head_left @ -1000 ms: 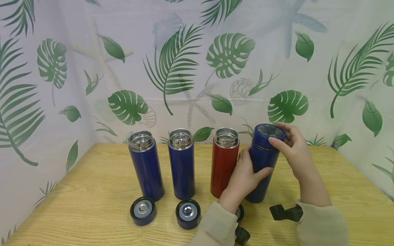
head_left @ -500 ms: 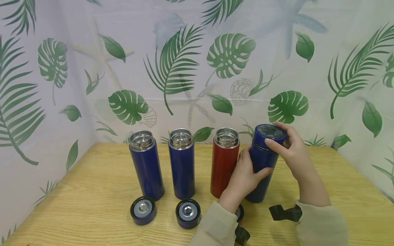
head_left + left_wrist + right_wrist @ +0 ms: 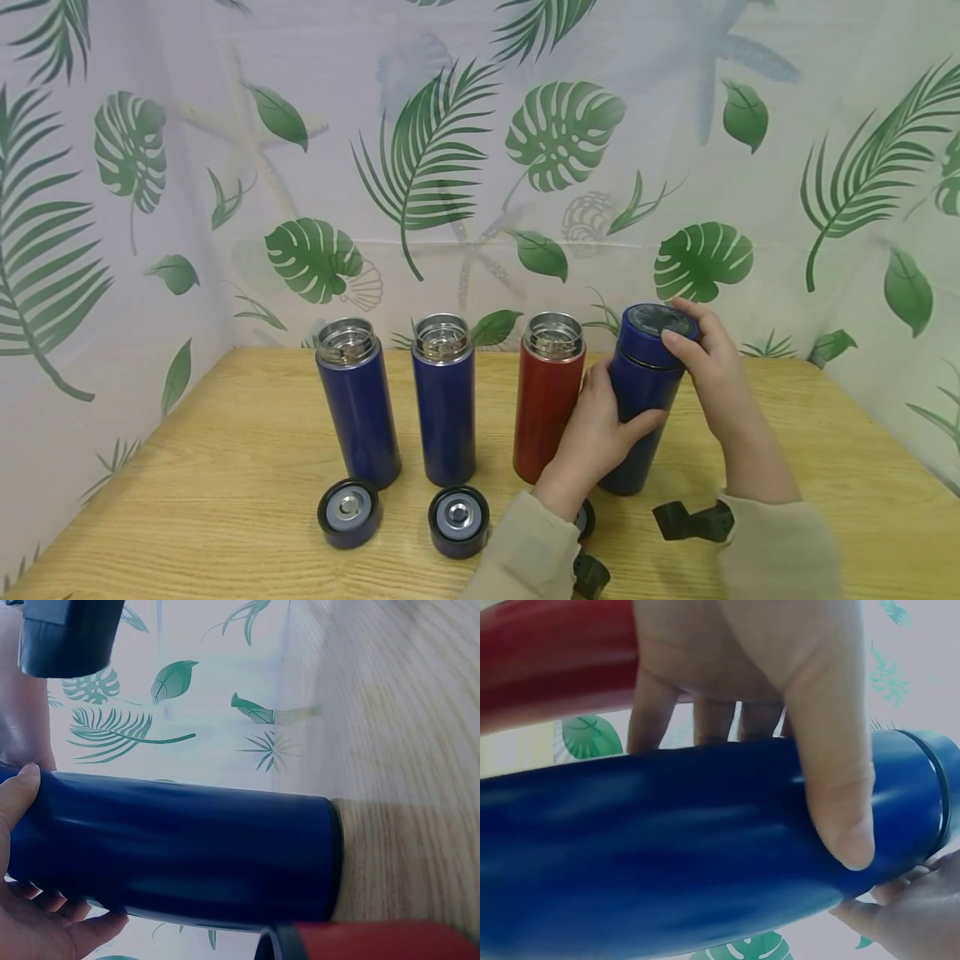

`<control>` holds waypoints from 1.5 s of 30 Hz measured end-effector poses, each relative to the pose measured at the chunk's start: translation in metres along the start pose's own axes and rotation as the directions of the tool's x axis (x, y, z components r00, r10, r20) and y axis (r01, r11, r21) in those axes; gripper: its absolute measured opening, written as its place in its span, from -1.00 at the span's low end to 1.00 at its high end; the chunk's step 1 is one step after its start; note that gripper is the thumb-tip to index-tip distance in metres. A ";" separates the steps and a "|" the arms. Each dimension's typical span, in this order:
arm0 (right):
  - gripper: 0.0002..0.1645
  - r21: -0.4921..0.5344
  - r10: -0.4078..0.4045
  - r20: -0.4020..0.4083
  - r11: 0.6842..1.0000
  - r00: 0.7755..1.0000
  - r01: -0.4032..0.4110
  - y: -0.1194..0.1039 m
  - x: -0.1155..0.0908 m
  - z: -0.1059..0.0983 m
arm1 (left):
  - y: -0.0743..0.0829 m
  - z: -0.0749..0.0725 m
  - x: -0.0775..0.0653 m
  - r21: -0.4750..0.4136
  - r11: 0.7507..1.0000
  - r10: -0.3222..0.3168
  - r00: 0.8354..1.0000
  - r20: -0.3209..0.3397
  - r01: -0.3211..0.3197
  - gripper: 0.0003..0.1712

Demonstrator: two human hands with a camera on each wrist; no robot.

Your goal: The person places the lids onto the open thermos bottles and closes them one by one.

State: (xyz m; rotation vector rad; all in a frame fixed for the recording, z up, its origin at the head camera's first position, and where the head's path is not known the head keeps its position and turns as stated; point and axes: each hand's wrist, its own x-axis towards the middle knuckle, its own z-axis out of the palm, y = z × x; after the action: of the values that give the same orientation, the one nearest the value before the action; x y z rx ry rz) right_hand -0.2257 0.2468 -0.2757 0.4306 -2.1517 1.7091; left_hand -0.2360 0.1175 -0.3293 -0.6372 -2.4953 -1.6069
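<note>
At the right of the head view stands a blue thermos bottle [image 3: 637,387] with its lid [image 3: 637,343] on top, a thin seam showing below it. My left hand [image 3: 596,425] grips the bottle's body, thumb on the near side and fingers round the left. Its base meets the table in the left wrist view. My right hand [image 3: 712,362] holds the lid from the right, thumb at the front rim and fingers behind. The right wrist view shows the left hand [image 3: 727,656] across the body and the right hand [image 3: 922,915] at the lid end.
Left of the hands stand a lidless red bottle [image 3: 546,408] and two lidless blue bottles [image 3: 444,417]. Two lids [image 3: 458,521] lie underside up before the blue ones. A red lid [image 3: 375,941] is mostly hidden by the left wrist in the head view. A patterned cloth [image 3: 480,167] hangs behind.
My right thumb has slid a little left along the lid's rim, then back to the right. The left hand and the bottle have stayed in place.
</note>
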 end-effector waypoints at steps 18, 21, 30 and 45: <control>-0.23 -0.189 0.080 -0.066 0.978 0.995 -0.091 -0.004 0.002 0.002 | -0.002 0.001 0.001 0.006 1.000 0.007 1.000 -0.001 -0.007 -0.20; -0.29 -0.177 0.059 -0.055 0.982 0.997 -0.068 -0.003 0.002 0.001 | -0.001 0.000 0.000 0.000 1.000 0.007 1.000 0.001 -0.007 -0.20; -0.43 0.153 -0.080 0.042 0.986 0.996 0.073 0.005 0.000 -0.005 | -0.001 0.001 0.000 -0.006 1.000 0.002 1.000 0.002 -0.002 -0.18; -0.26 -0.217 0.062 -0.097 0.973 0.993 -0.082 -0.005 0.001 0.005 | -0.002 0.002 0.001 0.011 1.000 0.009 1.000 0.001 -0.009 -0.19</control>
State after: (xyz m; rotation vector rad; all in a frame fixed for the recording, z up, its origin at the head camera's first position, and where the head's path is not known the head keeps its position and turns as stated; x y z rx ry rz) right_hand -0.2249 0.2411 -0.2716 0.2138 -2.2832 1.4725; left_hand -0.2376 0.1187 -0.3314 -0.6463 -2.4967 -1.5890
